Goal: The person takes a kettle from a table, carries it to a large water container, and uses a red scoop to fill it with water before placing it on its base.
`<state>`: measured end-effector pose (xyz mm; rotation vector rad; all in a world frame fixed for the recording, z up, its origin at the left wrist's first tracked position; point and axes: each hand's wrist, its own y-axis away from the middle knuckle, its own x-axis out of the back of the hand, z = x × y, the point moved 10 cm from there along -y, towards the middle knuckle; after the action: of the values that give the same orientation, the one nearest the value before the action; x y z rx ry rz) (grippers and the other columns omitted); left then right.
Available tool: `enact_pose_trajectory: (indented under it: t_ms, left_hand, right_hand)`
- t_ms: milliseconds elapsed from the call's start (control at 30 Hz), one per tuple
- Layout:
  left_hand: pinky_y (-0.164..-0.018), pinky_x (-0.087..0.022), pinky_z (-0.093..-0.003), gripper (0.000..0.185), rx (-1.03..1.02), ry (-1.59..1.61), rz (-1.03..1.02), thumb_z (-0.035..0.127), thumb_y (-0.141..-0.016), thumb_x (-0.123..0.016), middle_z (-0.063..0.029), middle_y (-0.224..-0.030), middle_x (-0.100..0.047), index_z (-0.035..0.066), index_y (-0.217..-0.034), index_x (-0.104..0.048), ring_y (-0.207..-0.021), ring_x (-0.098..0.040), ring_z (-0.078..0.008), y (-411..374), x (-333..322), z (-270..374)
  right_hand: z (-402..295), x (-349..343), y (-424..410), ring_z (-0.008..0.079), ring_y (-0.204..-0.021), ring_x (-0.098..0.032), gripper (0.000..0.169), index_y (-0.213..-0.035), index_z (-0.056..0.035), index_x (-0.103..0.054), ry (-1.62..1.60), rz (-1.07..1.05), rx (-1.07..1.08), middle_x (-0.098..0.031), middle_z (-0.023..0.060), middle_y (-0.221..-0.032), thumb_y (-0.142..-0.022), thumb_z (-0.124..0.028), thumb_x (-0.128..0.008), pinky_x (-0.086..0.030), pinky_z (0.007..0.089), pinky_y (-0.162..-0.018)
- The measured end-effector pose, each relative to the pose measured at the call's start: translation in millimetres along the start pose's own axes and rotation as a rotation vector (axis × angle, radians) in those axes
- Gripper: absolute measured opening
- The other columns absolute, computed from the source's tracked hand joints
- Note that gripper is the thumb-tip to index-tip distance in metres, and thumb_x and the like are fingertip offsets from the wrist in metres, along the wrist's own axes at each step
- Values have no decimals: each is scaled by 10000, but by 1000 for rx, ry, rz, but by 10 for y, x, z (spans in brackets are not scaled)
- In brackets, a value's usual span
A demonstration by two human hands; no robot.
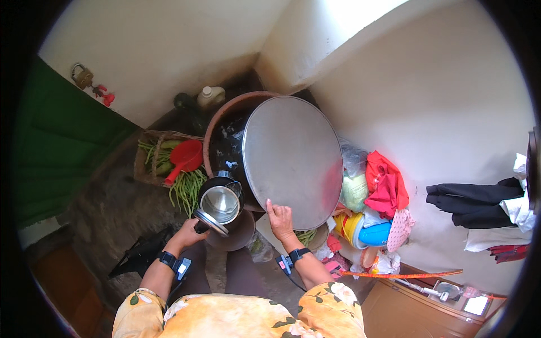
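Note:
My left hand [189, 232] grips the black handle of an electric kettle [219, 205]. The kettle's hinged lid [211, 222] is up, and its shiny metal inside shows. It is at the near left rim of a large clay vat [212, 126] holding dark, reflecting water [228, 145]. My right hand [280, 219] holds the near edge of a big round grey metal cover [291, 156], thumb on top. The cover lies over the right part of the vat, leaving the left part uncovered. Its far fingers are partly hidden.
Left of the vat, a red plastic dipper [187, 154] lies on a wicker basket [141, 169] of green beans [188, 186]. A brown bucket [232, 238] stands beneath the kettle. Bags and a yellow tub [348, 228] crowd the right. A jug [211, 97] stands behind.

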<state>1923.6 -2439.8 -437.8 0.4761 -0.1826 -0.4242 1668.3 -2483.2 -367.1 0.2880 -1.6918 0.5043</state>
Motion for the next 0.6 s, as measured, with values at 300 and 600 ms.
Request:
enact_pose_trajectory:
  t_ms: [300,600]
  left_hand:
    - [-735,-453,-262,197,73,89,-5,51,-675,-663,-23,-821,-648,36,-870,-644,-770,-558,-84,22,17,22]
    - [-730,-458,-250,238,93,166,20,5,-632,-659,11,-815,-628,26,-867,-629,-784,-549,-74,-19,7,180]
  right_hand:
    - [-148,-925,-301,190,-731,-481,486,-1223,3,-453,-8,-11,23,-489,52,-810,-749,-103,-490,-369,337,-673]
    - [-99,-1485,-721,184,-691,-479,458,-1197,-2,-484,41,20,47,-459,39,-746,-753,-115,-485,-365,337,-601]
